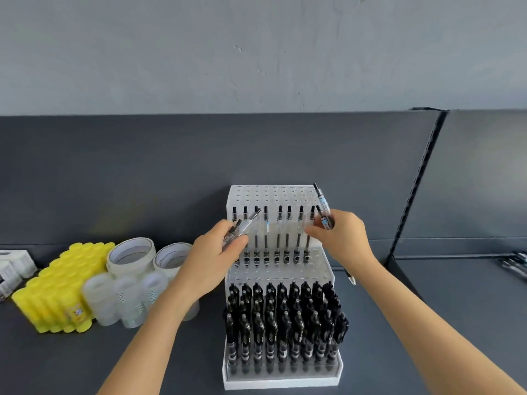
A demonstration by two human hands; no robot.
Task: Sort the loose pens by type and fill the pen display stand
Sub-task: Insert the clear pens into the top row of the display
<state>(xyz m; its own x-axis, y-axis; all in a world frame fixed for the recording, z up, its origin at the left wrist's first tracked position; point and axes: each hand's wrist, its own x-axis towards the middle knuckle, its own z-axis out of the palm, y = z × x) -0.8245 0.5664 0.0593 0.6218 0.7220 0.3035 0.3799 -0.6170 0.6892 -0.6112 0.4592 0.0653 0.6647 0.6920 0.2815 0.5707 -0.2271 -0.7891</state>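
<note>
Stand: the tiered acrylic pen display stand [273, 195] sits on the dark counter [114, 360], straight in front of the person.
Lower tiers: packed with upright black pens [285, 320].
Middle tier: one row of clear pens [276, 235] with black tops, standing upright in the holes.
Left hand: the left hand [211, 258] is at the left end of that row, its fingers [236, 243] curled round a few tilted clear pens [245, 226]; blur hides their number.
Right hand: the right hand [342, 238] is at the right end of the row, fingers [315, 232] pinching a small bunch of labelled pens [323, 203] that points up over the top tier.
Loose stock: a single pen [351, 278] lies on the counter just beside the stand, under the right forearm; more loose pens [514, 265] lie at the far right edge.
Left of stand: a block of yellow tubes [57, 286], two tape rolls [132, 255] and small white bottles [125, 297], close together.
</note>
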